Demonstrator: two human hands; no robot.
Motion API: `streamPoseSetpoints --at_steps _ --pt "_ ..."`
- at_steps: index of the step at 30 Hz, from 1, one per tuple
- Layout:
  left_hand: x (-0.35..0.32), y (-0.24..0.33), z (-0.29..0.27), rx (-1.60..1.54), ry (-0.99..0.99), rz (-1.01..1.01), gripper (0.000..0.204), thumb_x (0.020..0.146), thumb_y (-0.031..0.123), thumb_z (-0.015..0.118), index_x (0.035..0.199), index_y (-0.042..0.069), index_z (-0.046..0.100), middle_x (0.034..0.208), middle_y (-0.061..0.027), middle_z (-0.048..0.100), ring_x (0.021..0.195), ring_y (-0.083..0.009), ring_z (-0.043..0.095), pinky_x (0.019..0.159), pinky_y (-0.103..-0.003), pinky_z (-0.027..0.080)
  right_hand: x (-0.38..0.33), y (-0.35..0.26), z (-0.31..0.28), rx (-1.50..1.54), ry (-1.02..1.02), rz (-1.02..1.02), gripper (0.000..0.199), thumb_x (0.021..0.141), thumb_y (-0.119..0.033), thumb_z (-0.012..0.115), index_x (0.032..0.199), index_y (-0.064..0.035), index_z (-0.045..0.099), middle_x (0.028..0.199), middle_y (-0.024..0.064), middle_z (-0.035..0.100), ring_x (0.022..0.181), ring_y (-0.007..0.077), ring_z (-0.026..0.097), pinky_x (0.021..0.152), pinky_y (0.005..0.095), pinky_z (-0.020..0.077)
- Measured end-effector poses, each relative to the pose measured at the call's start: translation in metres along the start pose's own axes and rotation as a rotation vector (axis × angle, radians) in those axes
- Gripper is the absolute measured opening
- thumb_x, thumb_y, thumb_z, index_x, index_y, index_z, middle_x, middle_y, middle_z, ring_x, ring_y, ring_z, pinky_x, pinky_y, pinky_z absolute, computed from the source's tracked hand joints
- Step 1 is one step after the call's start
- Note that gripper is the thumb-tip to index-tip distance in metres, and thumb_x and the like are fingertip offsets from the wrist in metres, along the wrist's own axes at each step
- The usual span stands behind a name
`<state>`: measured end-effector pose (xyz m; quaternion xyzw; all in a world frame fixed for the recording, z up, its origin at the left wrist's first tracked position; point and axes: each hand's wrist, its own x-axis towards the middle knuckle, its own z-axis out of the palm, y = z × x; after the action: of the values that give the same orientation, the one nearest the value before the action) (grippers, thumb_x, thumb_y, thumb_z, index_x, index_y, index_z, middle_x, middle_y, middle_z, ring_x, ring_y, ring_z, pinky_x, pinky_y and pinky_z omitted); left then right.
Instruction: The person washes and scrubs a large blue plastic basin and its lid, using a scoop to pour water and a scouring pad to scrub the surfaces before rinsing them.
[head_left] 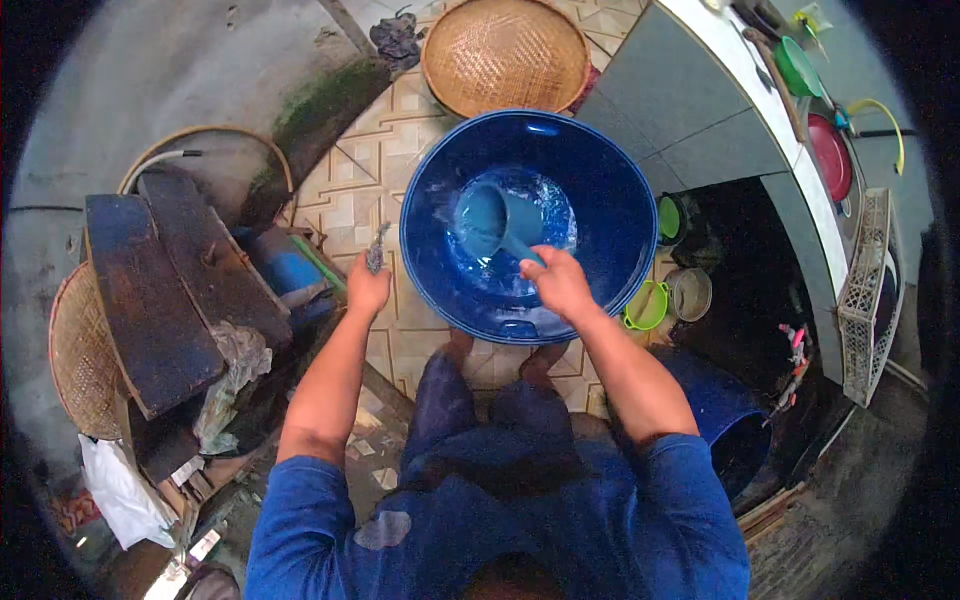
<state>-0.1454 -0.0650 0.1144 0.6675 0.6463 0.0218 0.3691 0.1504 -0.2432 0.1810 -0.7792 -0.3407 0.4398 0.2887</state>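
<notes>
At the middle of the view stands a big blue tub point(425, 255) on the tiled floor point(375, 185); take its rim as a clock face. Within that rim is a blue dipper point(520, 215), its cup left of centre, its handle slanting toward 4 o'clock. The right hand point(560, 285) is closed around the handle's end; whether the cup touches the bottom, I cannot tell. Outside the rim near 8 o'clock, the left hand point(368, 285) has its fingers curled round a grey crumpled thing point(378, 245), too small to identify. A woven tray point(507, 55) lies at 12 o'clock, a lime-green bowl point(648, 312) just beside the tub at 4.
</notes>
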Motion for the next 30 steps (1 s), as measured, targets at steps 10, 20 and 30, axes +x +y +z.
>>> streamPoseSetpoints --at_steps 10,20,30 --pt "-0.048 -0.044 0.030 -0.008 -0.036 0.052 0.063 0.077 0.011 0.063 0.134 -0.008 0.047 0.129 -0.0303 0.055 0.124 -0.0414 0.051 0.107 -0.042 0.040 -0.071 0.009 -0.020 -0.233 -0.241 0.076 0.029 0.089 -0.024 0.065 0.107 -0.0020 0.067 0.096 0.0256 0.067 0.095 0.0413 0.065 0.082 0.0471 0.0498" --pt "-0.072 -0.002 0.127 0.180 -0.232 0.415 0.063 0.081 0.019 0.065 0.137 -0.002 0.044 0.123 -0.0297 0.054 0.118 -0.0422 0.052 0.103 -0.046 0.042 -0.118 0.024 -0.075 -0.321 -0.146 0.036 0.032 0.090 -0.023 0.064 0.117 -0.0053 0.063 0.099 0.0233 0.067 0.096 0.0429 0.064 0.082 0.0488 0.0503" --pt "-0.074 0.015 0.288 0.512 -0.730 0.545 0.058 0.091 0.044 0.051 0.139 0.011 0.050 0.138 -0.0202 0.052 0.127 -0.0350 0.051 0.107 -0.048 0.039 -0.159 0.013 -0.092 -0.679 -0.106 -0.212 0.021 0.085 -0.015 0.058 0.105 -0.0079 0.059 0.084 0.0163 0.067 0.080 0.0366 0.067 0.067 0.0485 0.0533"
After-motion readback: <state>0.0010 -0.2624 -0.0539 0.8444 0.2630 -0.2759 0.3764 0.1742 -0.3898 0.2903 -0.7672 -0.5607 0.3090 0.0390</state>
